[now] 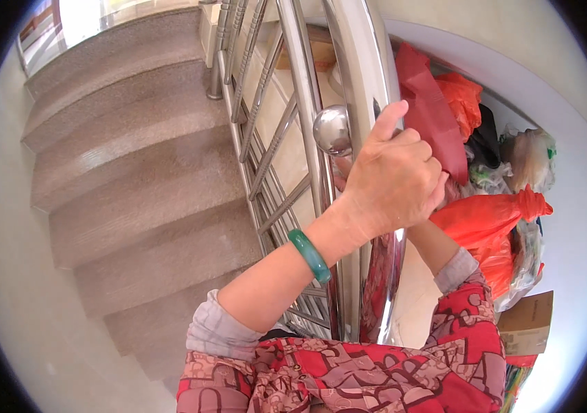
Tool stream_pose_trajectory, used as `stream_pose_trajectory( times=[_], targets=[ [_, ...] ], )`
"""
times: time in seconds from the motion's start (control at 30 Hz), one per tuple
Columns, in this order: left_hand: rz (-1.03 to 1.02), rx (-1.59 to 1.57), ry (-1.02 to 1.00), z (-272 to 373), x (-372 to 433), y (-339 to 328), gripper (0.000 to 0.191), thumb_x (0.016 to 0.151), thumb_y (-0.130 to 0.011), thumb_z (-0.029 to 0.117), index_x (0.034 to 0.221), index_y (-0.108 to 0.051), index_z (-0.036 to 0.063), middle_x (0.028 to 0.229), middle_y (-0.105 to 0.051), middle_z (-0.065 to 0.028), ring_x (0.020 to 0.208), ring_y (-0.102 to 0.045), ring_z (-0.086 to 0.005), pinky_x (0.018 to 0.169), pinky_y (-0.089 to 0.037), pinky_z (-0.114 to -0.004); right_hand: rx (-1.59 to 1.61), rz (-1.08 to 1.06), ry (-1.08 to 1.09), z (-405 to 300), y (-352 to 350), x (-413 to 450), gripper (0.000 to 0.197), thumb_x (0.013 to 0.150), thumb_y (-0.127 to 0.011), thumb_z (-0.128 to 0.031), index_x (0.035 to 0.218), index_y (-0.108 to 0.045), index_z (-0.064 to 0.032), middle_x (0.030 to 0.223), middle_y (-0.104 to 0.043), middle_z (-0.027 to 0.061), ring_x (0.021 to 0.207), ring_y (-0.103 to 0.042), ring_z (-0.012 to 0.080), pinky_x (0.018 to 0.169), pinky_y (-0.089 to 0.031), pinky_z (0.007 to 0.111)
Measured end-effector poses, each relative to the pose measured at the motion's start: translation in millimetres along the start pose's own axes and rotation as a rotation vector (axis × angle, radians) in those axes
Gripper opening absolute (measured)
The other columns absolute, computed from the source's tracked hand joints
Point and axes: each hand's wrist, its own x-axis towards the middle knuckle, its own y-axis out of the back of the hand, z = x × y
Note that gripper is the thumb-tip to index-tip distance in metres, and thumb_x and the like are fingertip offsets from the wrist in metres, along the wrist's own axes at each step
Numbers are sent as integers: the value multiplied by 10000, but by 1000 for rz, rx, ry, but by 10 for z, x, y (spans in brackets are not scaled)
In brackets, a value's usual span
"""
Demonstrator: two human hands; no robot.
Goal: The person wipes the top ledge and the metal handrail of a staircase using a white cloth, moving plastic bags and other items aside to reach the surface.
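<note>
My left hand (394, 173), with a green bangle (310, 256) at its wrist, lies across the thick polished steel handrail (360, 57). Its fingers are curled and one digit points up along the rail; whether anything is inside the fist cannot be told. My right forearm (433, 245) comes up on the right side of the rail, and its hand is mostly hidden behind the left one. Beside them a steel ball (332, 130) sits between the handrail and a thinner steel post (304, 77). Pinkish shapes below the ball may be fingertips or a reflection.
Carpet-like brown stairs (154, 175) run down the left, beyond the steel balusters (273, 149). At right, red plastic bags (479, 217), a dark red bag (427, 108), clear bags (528, 157) and a cardboard box (526, 320) lie along the white wall (572, 217).
</note>
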Motion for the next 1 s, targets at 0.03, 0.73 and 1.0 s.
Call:
stream_pose_trajectory(
  times=[0.03, 0.73, 1.0],
  targets=[
    [-9, -17, 10, 14, 1, 3, 187, 669, -661, 172, 518, -564, 118, 555, -503, -8, 623, -548, -173, 1028, -307, -428, 0, 1, -3, 3, 13, -4, 336, 836, -526, -250, 1141, -569, -116, 1284, -444, 148, 1200, -396, 359, 966, -388, 424],
    [-132, 6, -46, -31, 52, 22, 228, 686, -676, 99, 542, -500, 81, 582, -519, -39, 665, -593, -208, 1025, -301, -399, 19, -2, 49, 394, -202, 846, 263, 842, -509, -250, 1042, -645, -144, 1295, -454, 91, 1197, -402, 331, 960, -398, 417],
    [-123, 18, -57, -1, 52, 30, 267, 680, -681, 84, 530, -460, 90, 576, -505, -27, 675, -597, -198, 1020, -308, -398, 115, 132, -86, 563, -324, 733, 312, 871, -529, -215, 1170, -484, -135, 1098, -505, 220, 1010, -506, 379, 846, -437, 454]
  ],
)
